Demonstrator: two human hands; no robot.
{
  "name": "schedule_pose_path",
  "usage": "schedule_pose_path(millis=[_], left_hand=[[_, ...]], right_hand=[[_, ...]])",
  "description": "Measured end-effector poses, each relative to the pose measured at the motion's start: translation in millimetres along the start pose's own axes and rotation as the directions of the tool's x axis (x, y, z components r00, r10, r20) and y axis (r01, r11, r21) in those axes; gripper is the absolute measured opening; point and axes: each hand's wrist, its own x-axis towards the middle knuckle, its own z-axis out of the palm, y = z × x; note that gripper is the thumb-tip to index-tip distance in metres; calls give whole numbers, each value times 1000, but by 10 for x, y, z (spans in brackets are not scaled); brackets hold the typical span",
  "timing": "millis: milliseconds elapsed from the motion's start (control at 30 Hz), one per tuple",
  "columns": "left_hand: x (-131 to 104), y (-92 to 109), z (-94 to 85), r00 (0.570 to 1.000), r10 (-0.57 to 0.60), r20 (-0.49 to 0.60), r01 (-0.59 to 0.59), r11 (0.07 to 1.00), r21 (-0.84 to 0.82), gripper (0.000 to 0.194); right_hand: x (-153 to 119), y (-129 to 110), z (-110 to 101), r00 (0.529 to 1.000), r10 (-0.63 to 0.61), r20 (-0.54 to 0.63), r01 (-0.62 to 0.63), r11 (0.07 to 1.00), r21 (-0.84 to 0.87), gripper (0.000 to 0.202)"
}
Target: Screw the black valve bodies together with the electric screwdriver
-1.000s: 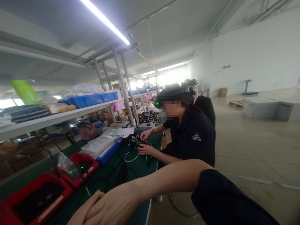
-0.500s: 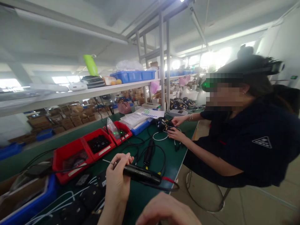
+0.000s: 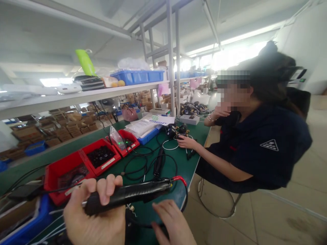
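My left hand is closed around the front end of a black electric screwdriver. The tool lies almost level, with its metal tip pointing left and a red cable sleeve at its right end. My right hand is below the screwdriver's rear end, fingers apart and holding nothing, close to a black cable. A second black electric screwdriver lies on the green table behind. Dark parts with white wires are partly hidden by my left hand.
Red bins holding small black parts stand at the left, with a blue bin nearer. A co-worker sits at the right, one hand on black parts with brass fittings. A shelf runs above.
The screwdriver and my left hand have come nearer and lower left. My right hand now shows spread fingers beneath the tool. The co-worker's one hand has risen to the face. The view has shifted slightly.
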Motion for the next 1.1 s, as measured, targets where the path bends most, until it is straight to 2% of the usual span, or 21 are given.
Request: schedule_pose_path(millis=[33, 100, 133, 167, 200, 233, 267, 300, 333, 367, 400, 467, 533, 600, 667, 700, 733, 800, 867, 933, 1100], left_hand=[[8, 53, 7, 1000, -21, -6, 21, 998, -56, 37], [31, 125, 14, 997, -72, 5, 72, 981, -178, 37], [47, 138, 16, 995, -97, 29, 101, 965, -243, 38], [64, 135, 18, 991, -115, 62, 129, 944, -303, 40], [81, 116, 20, 987, -128, 101, 156, 921, -357, 43], [97, 82, 24, 980, -136, 143, 184, 897, -401, 46], [109, 37, 29, 972, -142, 188, 212, 876, -434, 50], [115, -17, 36, 962, -147, 228, 239, 857, -457, 53], [114, -75, 44, 953, -158, 260, 268, 839, -474, 54], [103, -136, 53, 943, -177, 281, 299, 821, -486, 54], [83, -196, 59, 936, -204, 288, 327, 808, -491, 55], [16, -305, 54, 932, -282, 228, 358, 814, -458, 56], [-71, -384, 5, 921, -376, 103, 389, 865, -316, 55], [-149, -418, -92, 899, -437, -35, 432, 896, -99, 53], [-202, -407, -215, 881, -459, -118, 467, 883, 54, 45], [-219, -390, -275, 877, -460, -137, 473, 877, 88, 40], [-234, -372, -329, 879, -455, -139, 470, 876, 104, 37], [-263, -350, -412, 901, -422, -100, 432, 893, 126, 33], [-303, -369, -470, 934, -352, -51, 356, 921, 156, 34], [-355, -428, -525, 958, -287, -22, 287, 944, 165, 38], [-461, -533, -656, 966, -250, 65, 236, 957, 167, 43]], right_hand=[[22, 63, -52, 991, 131, -14, -131, 991, 19, 61], [142, 133, -236, 938, 345, 5, -344, 933, 110, 79], [226, 130, -344, 917, 394, 67, -399, 893, 207, 85], [315, 98, -441, 900, 397, 177, -435, 830, 348, 92], [401, 40, -512, 888, 352, 295, -458, 725, 514, 99], [479, -40, -548, 882, 290, 371, -470, 582, 664, 106], [547, -136, -543, 883, 250, 396, -468, 430, 772, 108], [604, -238, -501, 891, 256, 375, -442, 297, 846, 104], [650, -339, -430, 894, 308, 325, -397, 206, 895, 96], [686, -431, -342, 885, 384, 262, -342, 156, 927, 83], [714, -509, -251, 868, 455, 197, -287, 136, 948, 71], [752, -599, -105, 836, 543, 83, -194, 150, 969, 57], [775, -592, -53, 828, 560, -27, -130, 239, 962, 51], [794, -507, -92, 877, 472, -85, -114, 378, 919, 51], [812, -395, -168, 949, 314, 1, -157, 473, 867, 59], [819, -348, -197, 964, 255, 70, -190, 485, 854, 63], [823, -313, -209, 963, 241, 125, -228, 468, 854, 65], [818, -289, -173, 922, 362, 136, -271, 353, 896, 57], [792, -316, -76, 818, 565, 109, -258, 192, 947, 45], [750, -365, 28, 724, 677, 133, -251, 78, 965, 42], [669, -493, 114, 677, 716, 172, -265, 20, 964, 50]])
